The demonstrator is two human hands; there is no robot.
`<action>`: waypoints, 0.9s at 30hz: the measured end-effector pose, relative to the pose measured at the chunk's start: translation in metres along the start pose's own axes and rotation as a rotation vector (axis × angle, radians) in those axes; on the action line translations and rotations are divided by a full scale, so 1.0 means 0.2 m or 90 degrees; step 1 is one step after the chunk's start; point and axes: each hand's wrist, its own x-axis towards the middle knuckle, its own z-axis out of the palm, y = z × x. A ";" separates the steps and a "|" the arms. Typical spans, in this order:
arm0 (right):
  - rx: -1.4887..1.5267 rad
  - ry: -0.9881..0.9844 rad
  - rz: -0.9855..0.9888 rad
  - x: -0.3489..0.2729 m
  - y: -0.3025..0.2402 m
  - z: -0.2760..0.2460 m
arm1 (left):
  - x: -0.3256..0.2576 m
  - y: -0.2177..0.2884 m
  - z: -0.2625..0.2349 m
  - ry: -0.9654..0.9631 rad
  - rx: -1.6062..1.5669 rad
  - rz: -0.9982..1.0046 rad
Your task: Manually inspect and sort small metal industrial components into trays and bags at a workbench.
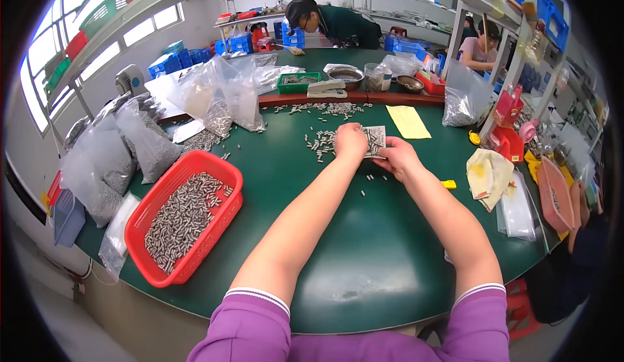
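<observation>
Fingers of both the left hand [350, 142] and right hand [398, 156] pinch a small bag [375, 141], forearms outstretched.

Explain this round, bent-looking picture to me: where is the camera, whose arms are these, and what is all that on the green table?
There is one picture, from a wide fisheye camera worn on a person's head and looking down, so straight edges curve. The two bare forearms from the lower edge are the wearer's own. The left hand and right hand together hold a small clear bag of metal pins over the green table. Loose pins lie beside the left hand. A red basket at the left is full of the same pins. Beyond lie a yellow paper slip and a stapler. Other people work at the back.
</observation>
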 end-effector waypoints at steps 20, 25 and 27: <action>-0.394 -0.129 -0.553 -0.46 -0.02 1.43 | -0.36 -0.51 -1.95 0.129 0.301 -0.217; -0.429 0.063 -0.578 -0.08 -0.27 0.76 | -0.29 -0.41 -1.81 0.189 0.396 -0.023; -0.530 0.146 -0.469 0.03 -0.37 0.36 | -0.25 -0.31 -1.62 0.246 0.333 0.152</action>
